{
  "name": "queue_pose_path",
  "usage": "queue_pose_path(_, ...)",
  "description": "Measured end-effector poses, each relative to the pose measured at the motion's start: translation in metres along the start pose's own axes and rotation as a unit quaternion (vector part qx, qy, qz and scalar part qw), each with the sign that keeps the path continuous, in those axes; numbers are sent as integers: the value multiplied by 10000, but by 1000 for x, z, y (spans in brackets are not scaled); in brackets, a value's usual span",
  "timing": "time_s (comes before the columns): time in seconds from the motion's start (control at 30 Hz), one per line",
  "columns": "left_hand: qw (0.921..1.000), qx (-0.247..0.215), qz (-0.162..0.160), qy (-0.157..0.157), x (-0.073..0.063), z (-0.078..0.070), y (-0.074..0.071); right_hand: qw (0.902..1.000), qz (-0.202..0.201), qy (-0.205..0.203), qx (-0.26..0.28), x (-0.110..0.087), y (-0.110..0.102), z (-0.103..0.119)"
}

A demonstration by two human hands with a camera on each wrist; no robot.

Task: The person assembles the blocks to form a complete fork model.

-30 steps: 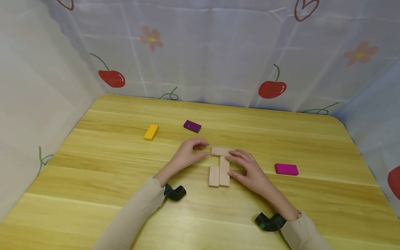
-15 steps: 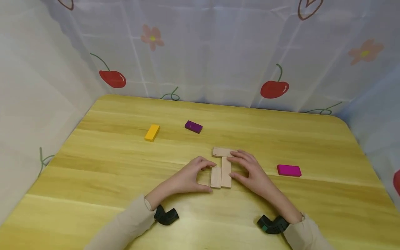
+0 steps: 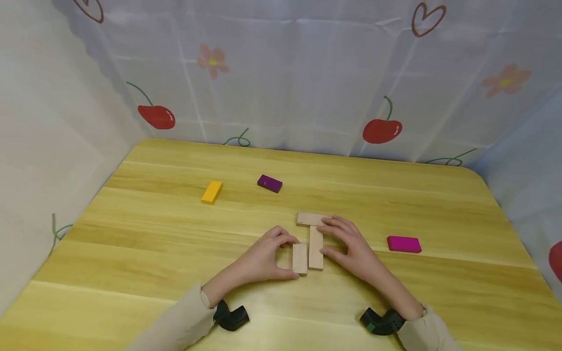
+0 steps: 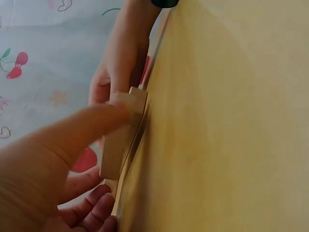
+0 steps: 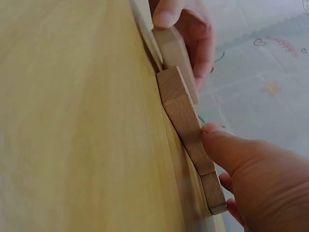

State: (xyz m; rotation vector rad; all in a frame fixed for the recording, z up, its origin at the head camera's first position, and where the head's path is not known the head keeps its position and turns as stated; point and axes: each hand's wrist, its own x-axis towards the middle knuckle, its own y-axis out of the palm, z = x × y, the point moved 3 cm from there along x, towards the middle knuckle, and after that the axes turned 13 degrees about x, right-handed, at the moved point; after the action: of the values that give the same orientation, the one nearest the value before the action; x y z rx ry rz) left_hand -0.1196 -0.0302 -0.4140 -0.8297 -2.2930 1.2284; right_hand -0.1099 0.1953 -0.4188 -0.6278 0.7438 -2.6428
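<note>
My left hand (image 3: 263,259) pinches a short plain wooden block (image 3: 300,259) by its ends, thumb at the near end and index finger at the far end. A narrow gap separates this block from a longer wooden block (image 3: 315,247) on its right. Across the far end of the longer block lies another wooden block (image 3: 310,219), its right end partly hidden by fingers. My right hand (image 3: 357,248) rests against these two, thumb touching the longer block's side and fingertips on the crosswise block. In the right wrist view, the thumb (image 5: 224,145) presses the longer block's side (image 5: 186,125).
A yellow block (image 3: 212,192) and a purple block (image 3: 270,184) lie farther back on the wooden table (image 3: 153,234). To the right of my right hand lies a magenta block (image 3: 404,244). A printed curtain (image 3: 285,73) hangs behind the table.
My left hand has come nearer from beside the crosswise block and taken hold of the short block. That block has shifted slightly left, off the longer one. The right hand stays in place.
</note>
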Motion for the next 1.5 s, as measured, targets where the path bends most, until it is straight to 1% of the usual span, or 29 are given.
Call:
queue_pose_path(0.13,9995,-297,123,38,-13,-7,1,10000,-1,-38,-38,-2,2,0)
queue_pose_path(0.23,9991,-355,235,70,-20,-13,2,10000,-19,-49,-84,-1,1,0)
queue_pose_path(0.5,9990,-237,383,51,-27,-19,4,10000,1,-9,-93,1,-1,0)
queue_pose_path(0.73,9992,-139,327,173,-29,-22,6,10000,13,41,-63,1,0,0)
queue_pose_path(0.8,9994,-34,265,202,-29,-24,8,10000,18,66,-56,1,0,0)
queue_pose_path(0.93,9988,378,121,290,-29,-28,11,9999,35,144,-63,2,-1,1)
queue_pose_path(1.1,9953,924,94,276,-32,-29,11,9998,42,162,-55,2,0,0)
queue_pose_path(1.27,9935,1098,29,300,-32,-30,11,10000,7,84,-46,2,0,0)
queue_pose_path(1.5,9903,1306,-219,426,-31,-38,17,10000,2,1,-64,2,-1,-2)
